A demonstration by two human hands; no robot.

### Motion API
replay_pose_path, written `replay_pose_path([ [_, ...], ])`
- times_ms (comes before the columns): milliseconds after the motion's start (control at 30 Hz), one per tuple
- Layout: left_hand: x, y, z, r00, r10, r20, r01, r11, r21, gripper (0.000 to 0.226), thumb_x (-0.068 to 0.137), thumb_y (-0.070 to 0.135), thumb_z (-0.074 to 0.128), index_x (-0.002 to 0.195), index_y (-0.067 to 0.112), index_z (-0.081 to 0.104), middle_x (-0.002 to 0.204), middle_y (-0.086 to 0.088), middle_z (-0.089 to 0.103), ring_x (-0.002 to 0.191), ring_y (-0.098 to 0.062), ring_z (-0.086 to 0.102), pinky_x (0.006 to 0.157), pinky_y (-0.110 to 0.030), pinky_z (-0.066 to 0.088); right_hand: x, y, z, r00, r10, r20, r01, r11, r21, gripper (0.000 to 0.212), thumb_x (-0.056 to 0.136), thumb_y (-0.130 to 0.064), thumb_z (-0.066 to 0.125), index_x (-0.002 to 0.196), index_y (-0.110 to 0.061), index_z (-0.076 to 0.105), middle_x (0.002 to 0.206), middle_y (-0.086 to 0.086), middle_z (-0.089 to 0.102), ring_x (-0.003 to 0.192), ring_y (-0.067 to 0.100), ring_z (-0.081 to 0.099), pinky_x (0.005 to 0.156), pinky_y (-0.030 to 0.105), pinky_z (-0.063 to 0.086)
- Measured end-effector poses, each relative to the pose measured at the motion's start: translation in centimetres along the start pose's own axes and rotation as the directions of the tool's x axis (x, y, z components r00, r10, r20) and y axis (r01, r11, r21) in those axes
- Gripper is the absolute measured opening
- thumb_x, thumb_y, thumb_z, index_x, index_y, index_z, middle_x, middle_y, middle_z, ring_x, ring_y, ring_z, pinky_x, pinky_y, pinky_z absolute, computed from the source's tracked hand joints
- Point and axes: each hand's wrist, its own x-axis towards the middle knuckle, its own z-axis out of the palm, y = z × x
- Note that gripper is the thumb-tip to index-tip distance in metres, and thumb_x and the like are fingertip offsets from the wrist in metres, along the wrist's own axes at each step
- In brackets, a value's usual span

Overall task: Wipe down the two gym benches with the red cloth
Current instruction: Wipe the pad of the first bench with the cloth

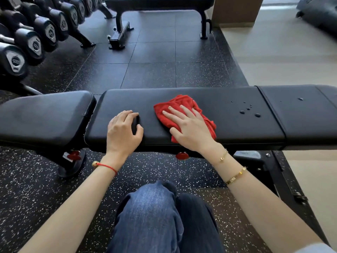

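Observation:
A black padded gym bench (237,128) runs across the view in front of me. A crumpled red cloth (180,103) lies on its middle pad. My right hand (189,126) presses flat on the cloth, fingers spread. My left hand (123,130) rests beside it on the bare pad, fingers curled, holding nothing. Several water droplets (249,111) sit on the pad to the right of the cloth. A second black bench (160,2) stands at the far top of the view, only partly visible.
A rack of black dumbbells (34,42) lines the left side. Speckled rubber floor tiles (151,70) lie between the two benches. Pale flooring (282,57) begins at the right. My knees in blue jeans (155,216) are below the near bench.

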Motion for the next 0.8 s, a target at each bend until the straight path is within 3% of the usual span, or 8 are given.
replay_pose_path([
  [133, 0.5, 3.6, 1.1, 0.999, 0.050, -0.004, -0.050, 0.998, -0.045, 0.032, 0.087, 0.018, 0.063, 0.118, 0.013, 0.068, 0.122, -0.005, 0.067, 0.117, -0.027, 0.059, 0.104, -0.043, 0.042, -3.0, 3.1, -1.0, 0.996, 0.073, -0.042, -0.073, 0.997, 0.003, 0.055, 0.095, -0.038, 0.042, 0.148, -0.045, 0.029, 0.158, -0.019, 0.024, 0.149, 0.015, 0.014, 0.121, 0.040, 0.007],
  [367, 1.9, 9.0, 3.9, 0.984, 0.173, 0.042, -0.167, 0.979, -0.117, 0.029, 0.089, 0.021, 0.062, 0.116, 0.013, 0.069, 0.119, -0.003, 0.067, 0.115, -0.025, 0.059, 0.101, -0.039, 0.042, -1.3, 9.7, -2.8, 0.915, 0.394, -0.083, -0.397, 0.918, -0.009, 0.051, 0.097, -0.038, 0.041, 0.147, -0.041, 0.034, 0.158, -0.015, 0.027, 0.148, 0.019, 0.018, 0.120, 0.042, 0.011],
  [467, 1.5, 9.7, 4.7, 0.981, 0.186, 0.056, -0.181, 0.979, -0.094, 0.025, 0.089, 0.021, 0.062, 0.112, 0.013, 0.069, 0.117, -0.002, 0.067, 0.114, -0.025, 0.058, 0.100, -0.040, 0.042, 0.7, 8.1, -2.3, 0.931, 0.363, -0.040, -0.363, 0.932, -0.004, 0.052, 0.097, -0.039, 0.038, 0.148, -0.041, 0.031, 0.160, -0.014, 0.023, 0.149, 0.019, 0.014, 0.120, 0.043, 0.008],
  [633, 1.4, 9.1, 4.9, 0.984, 0.172, 0.038, -0.167, 0.981, -0.100, 0.026, 0.088, 0.017, 0.061, 0.112, 0.012, 0.069, 0.118, -0.004, 0.068, 0.114, -0.025, 0.059, 0.100, -0.040, 0.043, -3.0, 5.2, -1.6, 0.992, 0.127, -0.019, -0.126, 0.992, 0.016, 0.057, 0.092, -0.041, 0.037, 0.148, -0.044, 0.030, 0.158, -0.017, 0.025, 0.149, 0.017, 0.016, 0.121, 0.043, 0.009],
  [700, 1.5, 9.1, 4.9, 0.984, 0.175, 0.040, -0.169, 0.979, -0.113, 0.026, 0.088, 0.017, 0.061, 0.112, 0.012, 0.070, 0.118, -0.003, 0.069, 0.115, -0.025, 0.059, 0.101, -0.040, 0.043, -5.0, 5.9, -1.8, 0.991, 0.127, -0.045, -0.127, 0.992, 0.011, 0.060, 0.087, -0.044, 0.033, 0.147, -0.044, 0.032, 0.157, -0.018, 0.027, 0.148, 0.016, 0.019, 0.121, 0.043, 0.012],
  [800, 1.4, 9.1, 4.9, 0.984, 0.176, 0.042, -0.170, 0.978, -0.117, 0.026, 0.088, 0.017, 0.060, 0.113, 0.012, 0.069, 0.119, -0.002, 0.069, 0.115, -0.024, 0.059, 0.101, -0.039, 0.043, -5.8, 9.5, -2.7, 0.960, 0.267, -0.090, -0.270, 0.963, -0.023, 0.057, 0.089, -0.043, 0.037, 0.146, -0.043, 0.034, 0.156, -0.016, 0.030, 0.146, 0.018, 0.023, 0.120, 0.043, 0.015],
])
